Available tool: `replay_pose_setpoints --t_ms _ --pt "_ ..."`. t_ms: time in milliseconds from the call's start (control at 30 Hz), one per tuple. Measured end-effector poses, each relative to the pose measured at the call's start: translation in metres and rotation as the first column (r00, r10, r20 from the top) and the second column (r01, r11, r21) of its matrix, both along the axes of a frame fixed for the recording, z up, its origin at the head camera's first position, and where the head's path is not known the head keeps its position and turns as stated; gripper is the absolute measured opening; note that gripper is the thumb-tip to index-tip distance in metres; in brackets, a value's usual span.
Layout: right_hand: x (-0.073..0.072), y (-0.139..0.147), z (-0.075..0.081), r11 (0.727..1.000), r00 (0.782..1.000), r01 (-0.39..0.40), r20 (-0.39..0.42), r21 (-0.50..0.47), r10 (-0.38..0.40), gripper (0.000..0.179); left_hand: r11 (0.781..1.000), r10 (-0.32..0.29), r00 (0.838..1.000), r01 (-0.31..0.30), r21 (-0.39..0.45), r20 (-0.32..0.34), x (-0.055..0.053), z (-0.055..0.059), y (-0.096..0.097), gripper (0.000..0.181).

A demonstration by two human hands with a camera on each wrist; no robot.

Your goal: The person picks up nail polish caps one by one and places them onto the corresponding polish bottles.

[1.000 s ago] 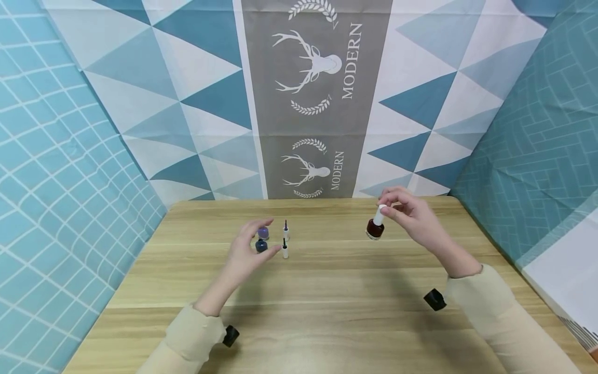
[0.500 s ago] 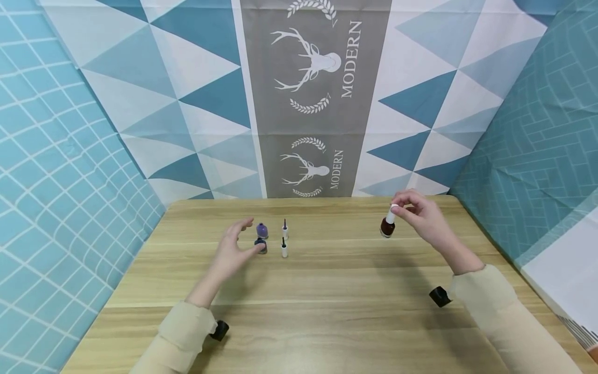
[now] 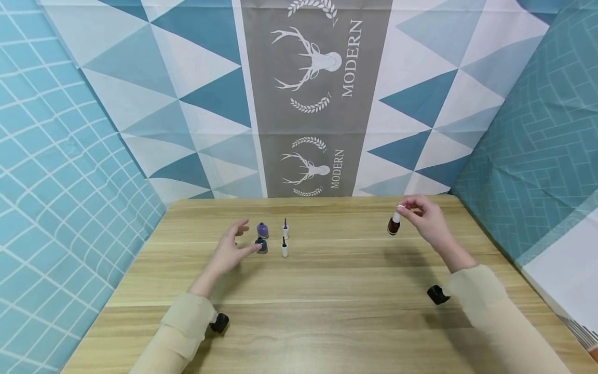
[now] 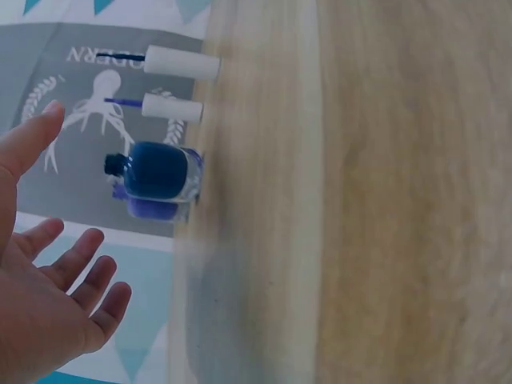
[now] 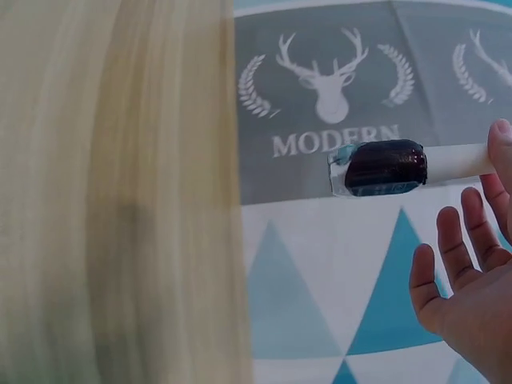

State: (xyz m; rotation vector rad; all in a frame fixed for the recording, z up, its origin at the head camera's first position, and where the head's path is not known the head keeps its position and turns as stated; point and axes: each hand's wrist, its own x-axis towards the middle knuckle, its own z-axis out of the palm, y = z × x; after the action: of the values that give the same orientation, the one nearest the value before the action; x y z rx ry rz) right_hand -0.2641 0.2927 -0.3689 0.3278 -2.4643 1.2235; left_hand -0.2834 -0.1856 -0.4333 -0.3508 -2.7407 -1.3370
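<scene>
Moved: over the last second I watched the right hand [image 3: 425, 221] carry the dark red bottle [image 3: 394, 226] farther right, while the left hand [image 3: 229, 250] drew back leftward.
Right grip: pinching the white cap [image 5: 456, 162] between thumb and finger; the other fingers stand away from it.
Dark red bottle: hanging below the pinch, slightly tilted, its base clear of the tabletop [image 3: 327, 306].
Left grip: wide, thumb and fingers spread.
Dark blue bottle [image 3: 262, 246]: uncapped, upright, just past the left thumb; my left wrist view shows them apart.
Purple bottle [image 3: 262, 230]: uncapped, just behind the blue one, right of the left fingertips.
Purple brush cap [image 3: 285, 232], dark brush cap [image 3: 285, 250]: standing brush-up, right of both bottles, farther from the left grip.
</scene>
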Motion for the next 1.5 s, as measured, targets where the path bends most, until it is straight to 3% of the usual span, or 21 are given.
replay_pose_setpoints --t_ms 367,600,800,1100,1500 --pt "-0.013 0.008 -0.032 0.995 0.996 0.086 0.006 -0.054 -0.086 0.027 0.997 -0.083 0.993 0.083 -0.003 0.079 -0.02 -0.021 -0.008 0.085" --pt "-0.019 0.007 -0.041 0.994 0.996 0.089 -0.006 -0.063 -0.089 0.026 0.994 -0.107 0.983 0.105 0.018 0.151 -0.026 -0.023 -0.006 0.074" --pt "-0.025 0.01 -0.049 0.993 0.994 0.105 0.023 -0.045 -0.104 0.029 0.993 -0.113 0.98 0.107 0.045 0.166 -0.03 -0.026 -0.004 0.06" --pt "-0.033 0.015 -0.061 0.991 0.989 0.13 0.073 -0.017 -0.128 0.032 0.995 -0.096 0.974 0.092 0.029 0.207 -0.03 -0.03 0.002 0.049" --pt "-0.034 0.02 -0.068 0.991 0.984 0.131 0.125 -0.013 -0.129 0.042 0.999 -0.008 0.977 -0.001 0.042 0.215 -0.024 -0.029 0.01 0.034"
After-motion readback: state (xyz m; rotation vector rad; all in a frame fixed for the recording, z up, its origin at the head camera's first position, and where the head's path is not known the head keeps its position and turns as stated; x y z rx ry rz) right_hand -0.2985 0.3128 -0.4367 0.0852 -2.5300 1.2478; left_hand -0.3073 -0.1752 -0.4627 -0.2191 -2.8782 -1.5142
